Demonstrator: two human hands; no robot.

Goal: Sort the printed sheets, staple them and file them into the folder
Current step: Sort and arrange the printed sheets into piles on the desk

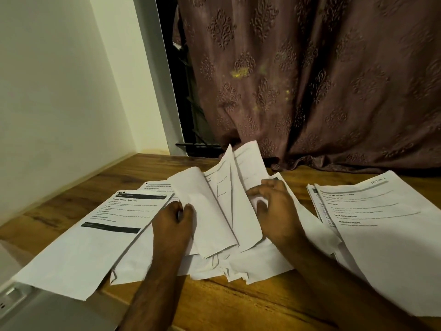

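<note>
A: How many piles do you have on the bench [238,304]?

B: Three groups, counted from the middle bundle [222,211]. That bundle is the lifted, fanned sheets between your hands; I cannot count its sheets. Left of it lie two printed sheets, the near sheet [95,237] with black bars overlapping the far sheet [155,187]. Right of the bundle sits a stack [381,235] headed "Section"; its sheets cannot be counted.

A: And your hands?

B: Your left hand [173,225] pinches the bundle's left edge, fingers curled onto the paper. Your right hand [274,209] grips the bundle's right side, fingers curled round the sheets.

A: What crowds you?

B: Behind the bundle, a patterned curtain [322,80] hangs down onto the bench, touching its back edge. Left of the bundle, a wall [59,91] closes that side. A grey object [47,311] lies at the near left corner, under the near sheet's corner.

A: Free room?

B: Bare wood shows in front of the bundle, between your forearms, and behind the left sheets.
</note>
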